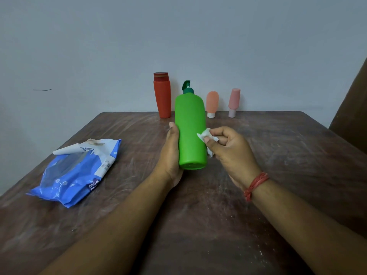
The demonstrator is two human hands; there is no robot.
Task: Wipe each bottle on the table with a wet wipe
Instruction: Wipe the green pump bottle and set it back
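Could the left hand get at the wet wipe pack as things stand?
Probably not right away. The left hand is holding the green bottle while the right hand wipes it. The path to the wet wipe pack over the table is bare, so it looks reachable once the bottle is set down.

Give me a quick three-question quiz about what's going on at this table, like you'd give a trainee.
1. True or false: the green pump bottle is standing on the table.
2. Which hand holds the wet wipe? A) left hand B) right hand
3. Fill in: besides the green one, ___ bottles stand along the far edge by the wall.

Key:
1. False. It is lifted and held in the left hand.
2. B. The right hand pinches the wipe against the bottle's side.
3. Three: the red bottle, the orange tube and the pink tube.
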